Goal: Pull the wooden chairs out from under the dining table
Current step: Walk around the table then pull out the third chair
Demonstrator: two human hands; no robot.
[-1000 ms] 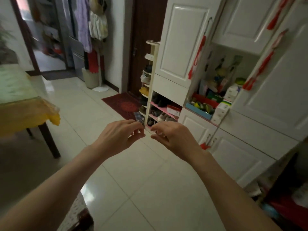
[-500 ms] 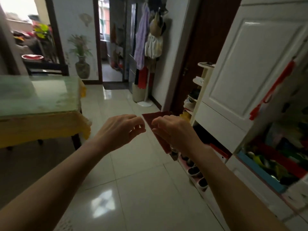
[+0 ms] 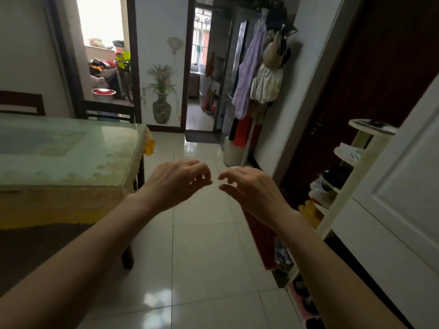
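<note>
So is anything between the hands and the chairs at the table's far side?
Yes. The dining table lies between both empty hands, left and right, and the two chair backs behind its far edge.

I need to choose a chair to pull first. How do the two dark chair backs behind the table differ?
The left chair back sits at the frame's edge against the plain wall; the right chair back stands before the bright doorway. The left chair back's top rail looks reddish and higher in view; the right one's looks darker and lower. Both are tucked at the far side of the dining table, with neither hand touching them.
</note>
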